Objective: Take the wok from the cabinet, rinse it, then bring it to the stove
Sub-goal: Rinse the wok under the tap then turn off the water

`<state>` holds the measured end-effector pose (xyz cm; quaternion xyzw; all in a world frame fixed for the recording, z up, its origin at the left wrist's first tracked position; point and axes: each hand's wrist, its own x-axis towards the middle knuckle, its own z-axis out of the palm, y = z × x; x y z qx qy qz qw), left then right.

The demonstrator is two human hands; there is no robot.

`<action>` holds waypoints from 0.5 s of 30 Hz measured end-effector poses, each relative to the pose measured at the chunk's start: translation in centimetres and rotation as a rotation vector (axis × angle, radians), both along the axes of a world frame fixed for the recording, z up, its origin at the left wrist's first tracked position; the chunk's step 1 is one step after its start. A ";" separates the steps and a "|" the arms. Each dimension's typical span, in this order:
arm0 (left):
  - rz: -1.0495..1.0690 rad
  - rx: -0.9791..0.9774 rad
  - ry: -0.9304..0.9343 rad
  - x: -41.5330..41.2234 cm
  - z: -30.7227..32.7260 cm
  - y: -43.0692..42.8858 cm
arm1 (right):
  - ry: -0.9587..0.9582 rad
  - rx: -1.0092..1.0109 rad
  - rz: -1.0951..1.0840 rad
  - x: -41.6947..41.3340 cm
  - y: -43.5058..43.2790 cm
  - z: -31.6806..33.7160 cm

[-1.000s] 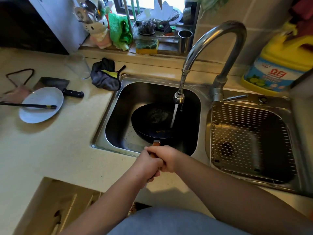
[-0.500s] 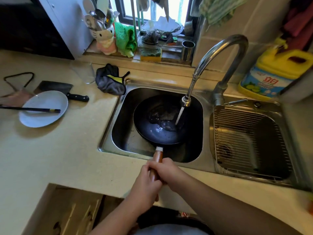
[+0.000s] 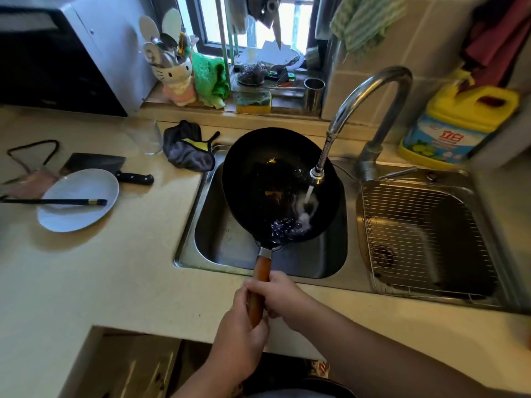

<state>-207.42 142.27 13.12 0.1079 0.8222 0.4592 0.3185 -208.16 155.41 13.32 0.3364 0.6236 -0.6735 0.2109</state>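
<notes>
**Wok under the running tap**

Far left on the counter (image 3: 120,277) lies a white plate (image 3: 78,200) with dark chopsticks (image 3: 54,201) laid across it, and a cleaver (image 3: 106,168) just behind, its black handle poking out past the plate's rim. A clear glass (image 3: 143,136) stands further back, and beside it a dark cloth (image 3: 188,147) is bunched against the corner of the sink.

Over the left sink basin (image 3: 218,242) the black wok (image 3: 275,185) is lifted and tilted, its far rim raised above the basin's back edge. Water from the faucet (image 3: 370,110) streams into its right side and pools, foaming, low near the handle. The wooden handle (image 3: 260,285) points back toward the person. The left hand (image 3: 241,337) is clenched round the lower end of it; the right hand (image 3: 278,297) wraps the handle just above, the two touching.

To the right, the second basin holds a wire rack (image 3: 425,234), and a yellow detergent jug (image 3: 457,122) stands behind it.
</notes>
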 end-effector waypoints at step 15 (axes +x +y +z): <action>-0.005 0.192 -0.210 -2.4 3.4 -1.2 | 0.041 0.021 -0.095 -0.1 -1.4 1.0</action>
